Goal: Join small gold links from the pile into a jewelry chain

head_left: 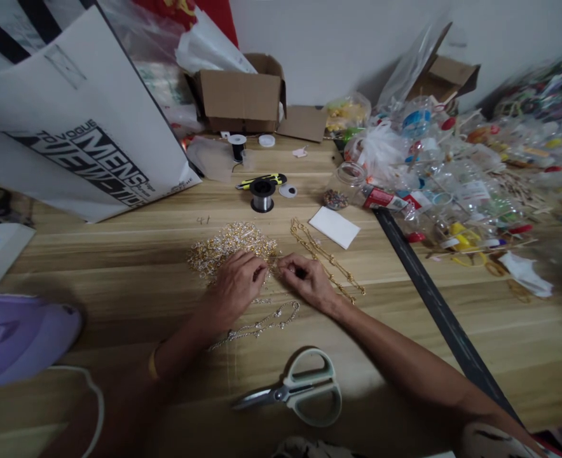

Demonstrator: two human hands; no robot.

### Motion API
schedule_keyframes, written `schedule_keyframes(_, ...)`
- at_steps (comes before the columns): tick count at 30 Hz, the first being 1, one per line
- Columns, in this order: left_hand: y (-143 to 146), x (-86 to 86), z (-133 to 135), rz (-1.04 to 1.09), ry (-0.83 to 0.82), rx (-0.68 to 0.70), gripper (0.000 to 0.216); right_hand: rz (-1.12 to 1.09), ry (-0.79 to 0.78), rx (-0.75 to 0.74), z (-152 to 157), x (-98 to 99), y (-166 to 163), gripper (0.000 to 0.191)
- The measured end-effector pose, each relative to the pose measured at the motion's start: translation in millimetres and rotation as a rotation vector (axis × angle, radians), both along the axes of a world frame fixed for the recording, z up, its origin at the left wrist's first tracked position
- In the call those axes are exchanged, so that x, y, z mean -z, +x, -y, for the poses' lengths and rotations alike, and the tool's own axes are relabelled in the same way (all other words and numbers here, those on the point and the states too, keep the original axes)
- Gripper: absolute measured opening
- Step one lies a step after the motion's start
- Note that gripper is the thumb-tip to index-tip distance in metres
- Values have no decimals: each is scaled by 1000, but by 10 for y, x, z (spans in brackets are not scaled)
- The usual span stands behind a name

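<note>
Tiny item [273, 257] (type unclear) apparently pinched btwn. L hand [239, 280] & R hand [304, 277], tips near-closed; gold chain [332, 259] laid just far-right of R hand, axis far-left to near-right.

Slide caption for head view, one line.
Left hand and right hand close together beside a gold-and-silver pile, scissors in foreground.

Paper bag [100, 108]: white, black lettering, at the left rear.
Iron [21, 337]: purple, at the left edge, partly out of view.
Cord [98, 394]: white, near the iron.
Cardboard box [240, 95]: open, near the wall [319, 51], plastic sheet [209, 44] projecting.
Plastic bottles [474, 191]: clear, heaped at the right, some with red caps [415, 237].
Black strip [424, 289]: diagonal across the table [524, 356].
</note>
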State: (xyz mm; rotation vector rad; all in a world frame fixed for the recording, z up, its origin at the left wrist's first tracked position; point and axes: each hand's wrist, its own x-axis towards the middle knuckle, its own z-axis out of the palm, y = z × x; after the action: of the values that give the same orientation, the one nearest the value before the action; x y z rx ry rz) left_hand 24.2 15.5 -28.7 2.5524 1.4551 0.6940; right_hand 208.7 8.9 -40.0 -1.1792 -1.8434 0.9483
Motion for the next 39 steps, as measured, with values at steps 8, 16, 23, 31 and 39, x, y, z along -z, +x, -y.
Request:
schedule_keyframes(8, 62, -77, 41, 429, -150, -54, 26, -285, -231, 6, -48, 37, 0, 19)
schedule_keyframes(16, 187, -72, 54, 1013, -844, -63, 28, -392, -223, -100, -29, -37, 0, 19)
schedule_keyframes(23, 184, -111, 48, 1104, -965, -89, 22, -388, -230, -140, -15, -90, 14, 24)
schedule_keyframes(31, 164, -102, 34, 1129, -1066, -64, 18, -404, -277, -199, 16, -168, 14, 23)
schedule_keyframes(39, 103, -47, 25, 1159, -1058, 27, 13, -440, -317, -244, 11, -176, 30, 21)
